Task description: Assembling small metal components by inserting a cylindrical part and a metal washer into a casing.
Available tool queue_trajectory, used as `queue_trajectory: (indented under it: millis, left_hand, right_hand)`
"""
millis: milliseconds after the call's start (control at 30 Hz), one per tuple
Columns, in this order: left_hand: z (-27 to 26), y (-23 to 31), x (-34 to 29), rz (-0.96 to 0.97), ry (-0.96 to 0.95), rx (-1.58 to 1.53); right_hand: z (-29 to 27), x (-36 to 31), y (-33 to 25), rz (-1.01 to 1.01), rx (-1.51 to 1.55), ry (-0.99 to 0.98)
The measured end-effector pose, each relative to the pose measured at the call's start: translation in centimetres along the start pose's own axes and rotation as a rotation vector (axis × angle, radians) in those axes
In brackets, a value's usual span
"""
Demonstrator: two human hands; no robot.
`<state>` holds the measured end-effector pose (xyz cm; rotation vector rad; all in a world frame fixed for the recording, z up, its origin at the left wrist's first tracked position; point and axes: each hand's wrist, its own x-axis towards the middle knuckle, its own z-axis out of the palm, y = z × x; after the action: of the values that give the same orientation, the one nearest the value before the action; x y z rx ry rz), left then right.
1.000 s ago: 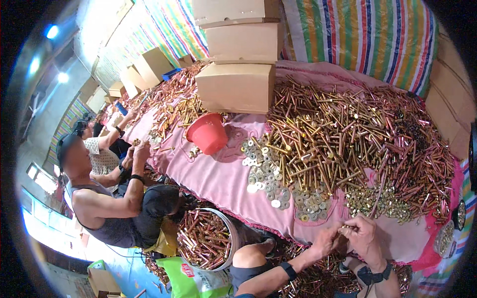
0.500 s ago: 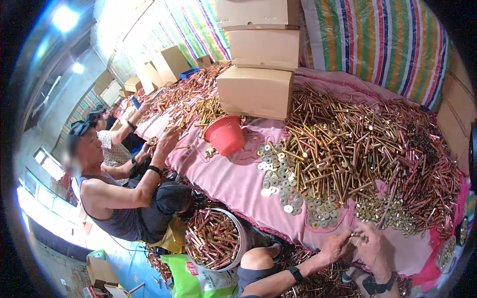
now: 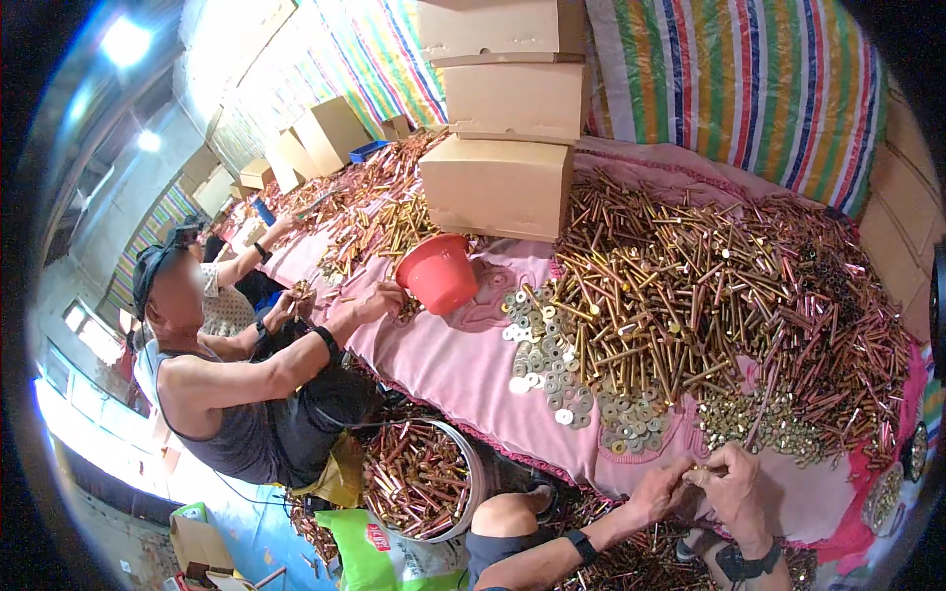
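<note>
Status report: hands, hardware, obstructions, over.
Left hand and right hand close together, fingertips meeting; grip contents unclear. Washers and small metal pieces beyond, on pink cloth. Red bucket off left, clear of both hands.

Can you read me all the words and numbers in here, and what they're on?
Green and white bag: pale marks on a red patch, too small and blurred to read.
Stacked cardboard boxes: no writing I can make out.
Nothing else has readable words or numbers.

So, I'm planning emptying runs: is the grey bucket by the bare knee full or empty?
Full, or nearly so: bolts lie heaped across the bucket, close to its rim.
</note>
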<state>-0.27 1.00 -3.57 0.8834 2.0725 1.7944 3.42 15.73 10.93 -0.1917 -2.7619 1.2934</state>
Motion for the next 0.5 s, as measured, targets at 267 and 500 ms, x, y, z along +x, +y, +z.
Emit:
queue_trajectory:
  millis: [267, 500]
  left_hand:
    - [-2.8, 4.1, -0.2, -0.117, -0.246, 0.109]
    - [-4.6, 5.7, -0.3, -0.148, -0.483, 0.214]
  right_hand:
    - [-0.9, 1.9, 2.8, -0.071, -0.039, -0.212]
    - [1.9, 3.7, 4.2, -0.01, -0.079, -0.043]
